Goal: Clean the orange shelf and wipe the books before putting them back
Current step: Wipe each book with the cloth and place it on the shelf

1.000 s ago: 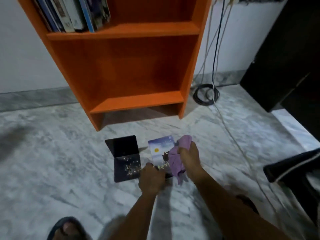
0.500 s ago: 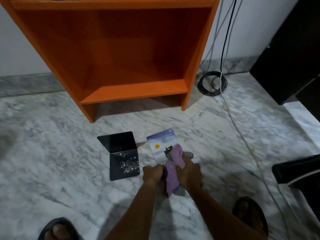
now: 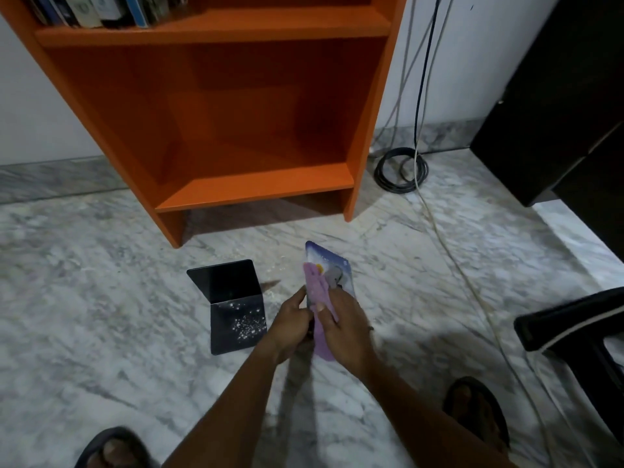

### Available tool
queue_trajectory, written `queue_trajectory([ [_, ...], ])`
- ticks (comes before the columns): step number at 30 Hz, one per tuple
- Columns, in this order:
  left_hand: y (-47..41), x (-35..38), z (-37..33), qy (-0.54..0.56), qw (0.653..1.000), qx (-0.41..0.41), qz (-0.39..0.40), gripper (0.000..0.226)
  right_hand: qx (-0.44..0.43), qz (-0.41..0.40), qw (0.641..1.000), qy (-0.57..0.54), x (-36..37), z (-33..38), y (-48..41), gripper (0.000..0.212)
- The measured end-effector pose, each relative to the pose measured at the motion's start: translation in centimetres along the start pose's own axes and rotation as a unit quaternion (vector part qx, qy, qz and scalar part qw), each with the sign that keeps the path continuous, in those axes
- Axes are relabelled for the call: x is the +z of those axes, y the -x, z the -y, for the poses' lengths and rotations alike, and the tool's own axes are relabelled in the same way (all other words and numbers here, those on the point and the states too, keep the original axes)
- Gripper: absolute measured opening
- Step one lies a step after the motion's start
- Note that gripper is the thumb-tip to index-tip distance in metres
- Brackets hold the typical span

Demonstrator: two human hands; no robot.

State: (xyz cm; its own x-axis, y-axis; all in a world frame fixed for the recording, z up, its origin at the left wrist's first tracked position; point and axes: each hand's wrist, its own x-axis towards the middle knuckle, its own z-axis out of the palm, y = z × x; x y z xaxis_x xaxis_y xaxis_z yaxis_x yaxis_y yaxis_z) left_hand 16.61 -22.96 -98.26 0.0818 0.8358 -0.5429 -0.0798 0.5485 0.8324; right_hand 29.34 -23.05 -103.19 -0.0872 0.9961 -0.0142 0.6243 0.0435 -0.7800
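Observation:
A blue book [image 3: 339,269] with a sky picture is lifted off the marble floor and tilted on edge. My left hand [image 3: 291,324] grips its lower edge. My right hand [image 3: 341,324] holds a purple cloth [image 3: 315,287] against the book's near face. A dark book [image 3: 233,304] with white speckles stands open on the floor to the left. The orange shelf [image 3: 256,187] stands behind, its lowest compartment bare; several books [image 3: 98,10] lean on the shelf above.
A coil of black cable [image 3: 400,170] and a white cord [image 3: 449,238] lie right of the shelf. Dark furniture [image 3: 553,106] fills the right side, and a black chair part [image 3: 570,319] juts in. My sandalled feet [image 3: 477,410] are at the bottom.
The blue book has come up from lying flat on the floor to a tilted, on-edge position in my hands. The cloth has slid along its face. The camera has tilted up again.

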Motion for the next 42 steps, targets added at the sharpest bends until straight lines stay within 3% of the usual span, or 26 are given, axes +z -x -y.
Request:
queue_trajectory([
  [4, 3.4, -0.3, -2.2, -0.107, 0.991, 0.027, 0.075, 0.052, -0.012, -0.092, 0.994, -0.061, -1.3, 3.5, -1.3, 0.058],
  [8, 6.4, 0.2, -4.1, -0.086, 0.988, 0.069, 0.109, 0.052, 0.061, -0.208, 0.968, -0.127, -4.7, 5.8, -4.0, 0.048],
  [15, 9.5, -0.6, -6.6, -0.033, 0.987, 0.089, 0.129, 0.045, 0.266, -0.182, 0.931, -0.174, -8.4, 5.2, -4.5, 0.034],
  [19, 10.2, -0.6, -6.8, -0.042, 0.986, 0.094, 0.134, 0.045, 0.132, -0.213, 0.963, -0.096, -8.0, 8.8, -4.0, 0.042],
  [23, 10.3, -1.4, -7.4, -0.006, 0.988, 0.112, 0.107, 0.042, -0.052, -0.131, 0.981, -0.136, -6.7, 11.5, -1.4, 0.04],
  [27, 9.9, -3.5, -8.6, 0.028, 0.99, 0.128, 0.052, 0.046, -0.227, -0.115, 0.962, -0.098, -4.2, 12.6, 1.8, 0.014],
  [32, 9.9, -4.7, -9.1, 0.051, 0.99, 0.126, 0.032, 0.048, -0.206, -0.17, 0.959, -0.093, -3.6, 10.6, 2.9, 0.016],
  [35, 10.1, -4.7, -10.0, 0.077, 0.988, 0.129, 0.042, 0.045, 0.018, -0.169, 0.972, -0.163, -4.6, 8.9, 0.9, 0.017],
  [36, 10.1, -4.8, -10.4, 0.085, 0.987, 0.13, 0.044, 0.045, 0.113, -0.14, 0.96, -0.215, -5.4, 8.4, 0.0, 0.016],
  [38, 10.1, -5.3, -10.9, 0.12, 0.983, 0.127, 0.058, 0.047, 0.226, -0.071, 0.898, -0.371, -7.2, 8.2, -1.2, 0.018],
  [41, 9.9, -5.3, -11.6, 0.145, 0.978, 0.128, 0.076, 0.049, 0.263, 0.022, 0.731, -0.63, -9.9, 10.3, -1.5, 0.045],
  [42, 9.7, -5.1, -11.7, 0.143, 0.978, 0.131, 0.072, 0.049, 0.243, 0.046, 0.715, -0.654, -10.8, 11.5, -1.4, 0.051],
])
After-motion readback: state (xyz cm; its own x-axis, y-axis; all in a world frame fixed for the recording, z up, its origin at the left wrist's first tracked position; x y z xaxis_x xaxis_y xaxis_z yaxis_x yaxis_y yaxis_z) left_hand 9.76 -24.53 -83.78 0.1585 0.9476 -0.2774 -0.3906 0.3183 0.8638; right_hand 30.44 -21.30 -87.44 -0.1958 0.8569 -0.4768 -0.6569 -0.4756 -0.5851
